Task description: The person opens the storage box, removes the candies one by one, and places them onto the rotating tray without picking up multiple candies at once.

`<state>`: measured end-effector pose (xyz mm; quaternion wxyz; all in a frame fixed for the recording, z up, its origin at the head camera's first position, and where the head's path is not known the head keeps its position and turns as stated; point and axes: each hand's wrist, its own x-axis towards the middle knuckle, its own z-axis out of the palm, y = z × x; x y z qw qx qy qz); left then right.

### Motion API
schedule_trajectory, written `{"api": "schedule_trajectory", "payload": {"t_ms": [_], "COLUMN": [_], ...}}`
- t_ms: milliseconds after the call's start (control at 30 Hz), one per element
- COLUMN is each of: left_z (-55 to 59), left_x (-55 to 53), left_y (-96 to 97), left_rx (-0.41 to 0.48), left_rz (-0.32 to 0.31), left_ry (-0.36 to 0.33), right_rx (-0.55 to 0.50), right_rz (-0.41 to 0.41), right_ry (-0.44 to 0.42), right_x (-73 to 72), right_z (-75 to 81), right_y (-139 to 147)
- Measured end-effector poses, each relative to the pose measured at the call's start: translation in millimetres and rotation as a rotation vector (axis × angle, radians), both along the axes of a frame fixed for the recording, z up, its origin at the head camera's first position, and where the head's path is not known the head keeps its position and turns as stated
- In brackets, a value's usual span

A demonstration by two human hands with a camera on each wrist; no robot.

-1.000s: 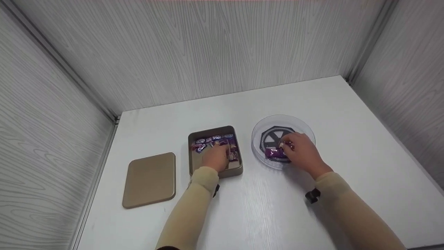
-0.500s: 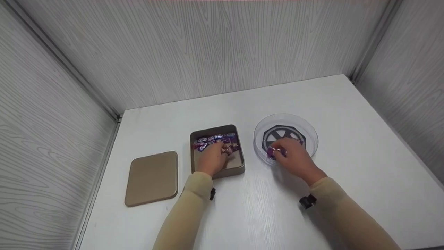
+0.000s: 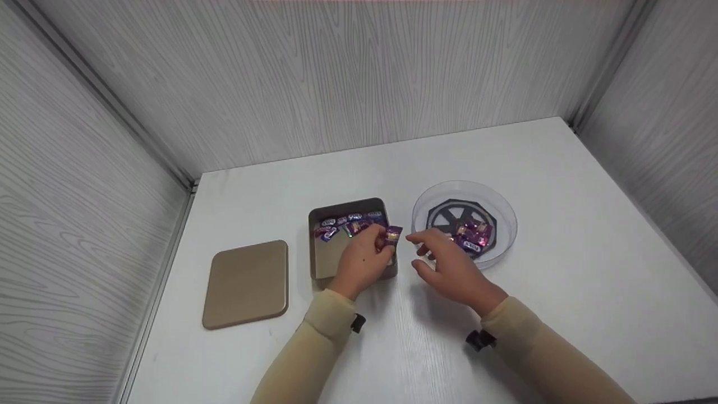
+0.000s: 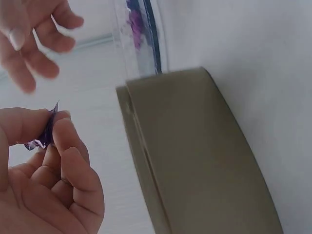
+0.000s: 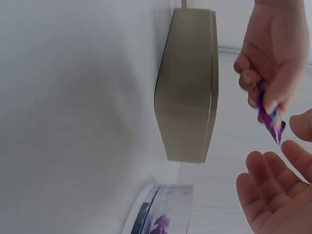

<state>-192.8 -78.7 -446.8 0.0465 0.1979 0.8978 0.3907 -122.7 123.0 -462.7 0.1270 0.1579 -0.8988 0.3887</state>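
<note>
My left hand (image 3: pixel 362 261) pinches a purple wrapped candy (image 3: pixel 392 235) between thumb and fingers, over the right rim of the gold tin (image 3: pixel 312 264). In the left wrist view the candy (image 4: pixel 48 131) stands edge-on between the fingertips. My right hand (image 3: pixel 451 272) holds nothing; its fingers are spread and point toward that candy, just apart from it. In the right wrist view the right hand's loose fingers (image 5: pixel 265 183) lie close below the candy (image 5: pixel 271 116). Several wrapped candies (image 3: pixel 353 224) lie along the tin's far side.
A round clear dish (image 3: pixel 507 216) stands right of the tin, with several purple candies (image 3: pixel 474 238) on its dark patterned bottom. The tin's flat gold lid (image 3: pixel 247 286) lies on the white table (image 3: pixel 381 348) at left. Wood-grain panels (image 3: pixel 359 73) rise behind and beside the table.
My left hand has lifted a candy from inside the tin to its right rim. My right hand has let go of candy in the dish and moved left, its fingers now spread.
</note>
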Motion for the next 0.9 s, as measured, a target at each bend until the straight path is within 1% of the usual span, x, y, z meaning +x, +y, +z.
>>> {"api": "schedule_trajectory", "payload": {"t_ms": [100, 233, 333, 400, 500, 600, 767, 900], "left_z": [2.7, 4.0, 3.3, 2.7, 1.9, 1.9, 2.4, 0.2], "left_x": [6.0, 12.7, 16.1, 17.8, 19.3, 20.2, 21.0, 21.1], "left_y": [5.3, 9.6, 12.0, 13.7, 15.7, 17.3, 20.5, 22.8], "left_rx": [-0.005, -0.012, -0.014, -0.011, 0.001, 0.025, 0.051, 0.035], "left_rz": [-0.038, -0.065, -0.084, -0.108, -0.146, -0.172, -0.191, -0.191], "left_ry": [0.034, 0.04, 0.059, 0.063, 0.043, 0.003, -0.032, -0.034], "right_rx": [-0.021, -0.039, -0.046, -0.045, -0.041, -0.016, 0.029, 0.032], "right_rz": [0.003, 0.008, 0.007, -0.003, -0.021, -0.047, -0.088, -0.088], "right_ry": [0.023, 0.027, 0.024, 0.023, 0.026, 0.033, 0.05, 0.052], "right_x": [1.5, 1.9, 2.1, 2.3, 1.9, 1.5, -0.4, -0.2], "right_z": [1.0, -0.3, -0.7, -0.5, -0.4, -0.3, -1.6, -2.8], "right_y": [-4.5, -7.0, -7.5, -7.5, -7.6, -7.6, -5.7, -1.9]}}
